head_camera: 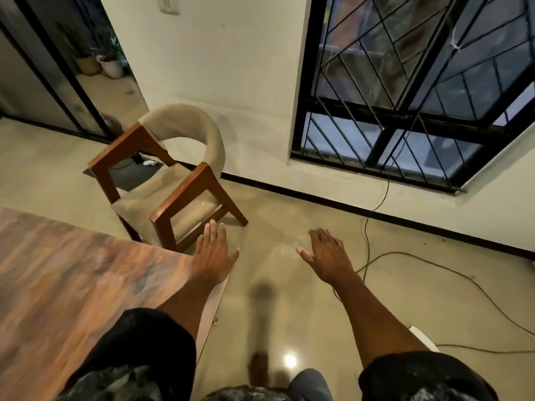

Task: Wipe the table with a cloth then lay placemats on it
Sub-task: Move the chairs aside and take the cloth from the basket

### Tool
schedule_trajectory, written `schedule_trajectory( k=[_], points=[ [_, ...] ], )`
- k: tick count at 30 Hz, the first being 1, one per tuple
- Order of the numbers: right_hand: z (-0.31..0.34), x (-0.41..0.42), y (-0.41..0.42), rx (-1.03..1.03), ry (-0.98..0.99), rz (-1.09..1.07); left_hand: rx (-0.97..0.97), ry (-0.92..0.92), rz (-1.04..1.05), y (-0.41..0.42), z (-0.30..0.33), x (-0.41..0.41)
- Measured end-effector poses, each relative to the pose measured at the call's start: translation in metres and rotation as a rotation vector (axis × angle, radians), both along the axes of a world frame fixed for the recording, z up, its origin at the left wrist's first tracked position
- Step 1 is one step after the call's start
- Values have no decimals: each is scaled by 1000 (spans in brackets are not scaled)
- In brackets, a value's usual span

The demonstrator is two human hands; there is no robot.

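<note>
A wooden table [72,270] with a reddish-brown grained top fills the lower left of the head view, its corner near the middle. My left hand [212,253] hovers flat over that corner, fingers straight and spread, holding nothing. My right hand [327,256] is stretched out over the floor to the right of the table, fingers also straight, palm down and empty. No cloth or placemats are in view.
A wooden chair [170,180] with a beige curved back and seat stands just beyond the table corner. A thin cable [405,256] trails across the beige floor at right. A barred window [405,91] and a white wall lie ahead; a glass door is far left.
</note>
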State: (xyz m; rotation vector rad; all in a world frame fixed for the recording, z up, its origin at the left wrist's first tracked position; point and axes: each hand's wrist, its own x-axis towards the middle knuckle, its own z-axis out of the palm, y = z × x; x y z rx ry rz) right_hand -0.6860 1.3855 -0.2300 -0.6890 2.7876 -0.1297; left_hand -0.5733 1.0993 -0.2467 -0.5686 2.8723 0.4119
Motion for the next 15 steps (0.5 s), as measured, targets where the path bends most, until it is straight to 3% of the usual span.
schedule_trajectory(
  k=[9, 15],
  points=[
    [-14, -117, -14, 34, -31, 96, 0, -11, 106, -7, 5, -96],
    [10, -226, -39, 15, -26, 170, 30, 7, 216, -9, 9, -163]
  ],
)
